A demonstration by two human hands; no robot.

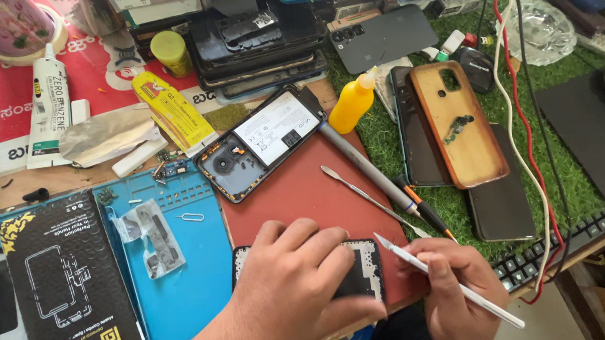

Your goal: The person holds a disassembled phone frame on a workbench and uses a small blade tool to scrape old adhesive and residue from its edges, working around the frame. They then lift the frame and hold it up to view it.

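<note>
My left hand (pixel 298 287) lies flat, fingers spread, pressing down on a black phone frame (pixel 363 274) that sits on the red mat (pixel 297 191) at the near edge of the counter (pixel 54 179). Most of the frame is hidden under my palm; only its right part and upper corners show. My right hand (pixel 450 290) is clenched around a white scalpel (pixel 446 280), held like a pen, its blade tip pointing up-left, just beside the frame's upper right corner. I cannot tell whether the tip touches the frame.

Further back on the mat lies an opened phone (pixel 263 143) with its battery showing, tilted. Beside it run a long grey screwdriver (pixel 368 166) and a thin metal spudger (pixel 366 198), both slanting down toward my right hand. A yellow bottle (pixel 352 104) stands at the mat's far edge. To the right, on the green turf (pixel 579 176), an orange-brown phone case (pixel 459 124) rests on a dark phone, with a small part lying on it. A red cable (pixel 525 137) and a white one trail down toward a keyboard (pixel 561 242).

To my left is a blue work mat (pixel 190 265) with a small plastic bag (pixel 151 236) and a black box (pixel 67 279). Beyond it lie a yellow tube (pixel 173 109) and a white tube (pixel 45 101). A stack of phones (pixel 258 45) sits at the back.
</note>
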